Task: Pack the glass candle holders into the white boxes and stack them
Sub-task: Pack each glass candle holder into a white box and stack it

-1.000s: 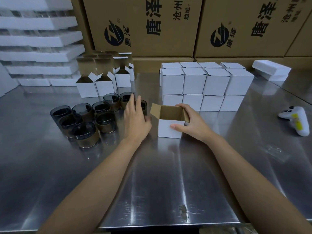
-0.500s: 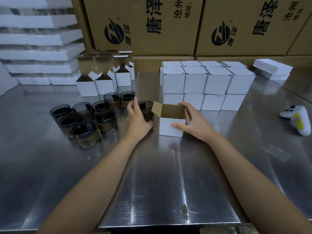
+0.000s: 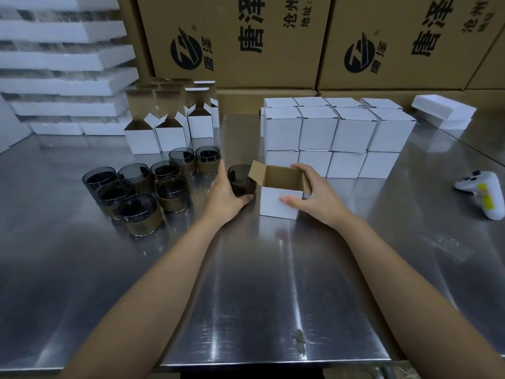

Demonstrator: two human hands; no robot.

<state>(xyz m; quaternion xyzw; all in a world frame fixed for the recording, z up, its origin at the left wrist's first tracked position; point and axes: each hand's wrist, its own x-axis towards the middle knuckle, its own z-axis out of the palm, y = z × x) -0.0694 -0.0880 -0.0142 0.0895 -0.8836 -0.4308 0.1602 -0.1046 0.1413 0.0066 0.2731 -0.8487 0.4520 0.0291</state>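
The smoky grey glass candle holder with a brown band round its lower half (image 3: 241, 179) stands upright on the brushed steel table (image 3: 259, 283), touching or just beside the 9 o'clock side of the small white cardboard box with a brown inside (image 3: 278, 205). The left hand (image 3: 225, 196) is curled round the glass, thumb on its near side. The right hand (image 3: 314, 194) pinches the box's 3 o'clock wall, thumb on the white front and fingers over the rim; the box's flaps stand open.

Farther out at 9 o'clock sits a tight cluster of matching glass holders (image 3: 142, 192), well apart from the held one. At 12 o'clock, just behind the open box, rises the two-tier stack of closed white boxes (image 3: 336, 132). At 10 o'clock stand open-topped white boxes (image 3: 164, 132). A white game controller (image 3: 483, 192) lies at 3 o'clock, well apart. Bare steel runs from the box toward 6 o'clock, down to the table's near edge.
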